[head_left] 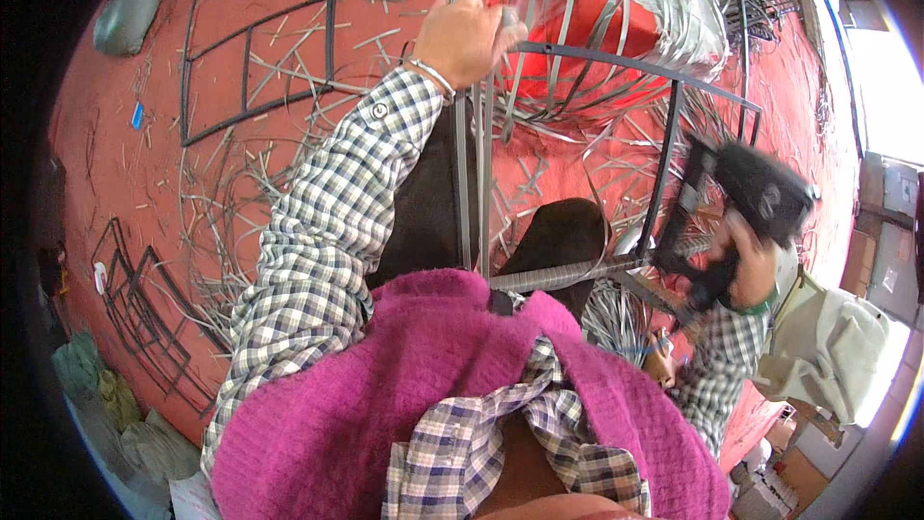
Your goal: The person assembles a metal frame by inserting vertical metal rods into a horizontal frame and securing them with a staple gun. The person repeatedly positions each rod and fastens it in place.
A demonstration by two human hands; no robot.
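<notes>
My left grip [470, 37] is clamped on the metal frame [616, 62] before me, at its left bar [463, 183], whose long axis runs straight outward. My right grip [753, 265], closed round a blurred black tool [770, 195], lies nearer the right bar [662, 166].

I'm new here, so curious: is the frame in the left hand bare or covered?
Partly covered: the frame looks wrapped in gray strips along its near edge, but its right bar shows dark and bare.

The person's 2 hands [466, 40], 1 black tool [767, 195], 1 held frame [665, 144], 1 blue scrap [137, 116]
</notes>
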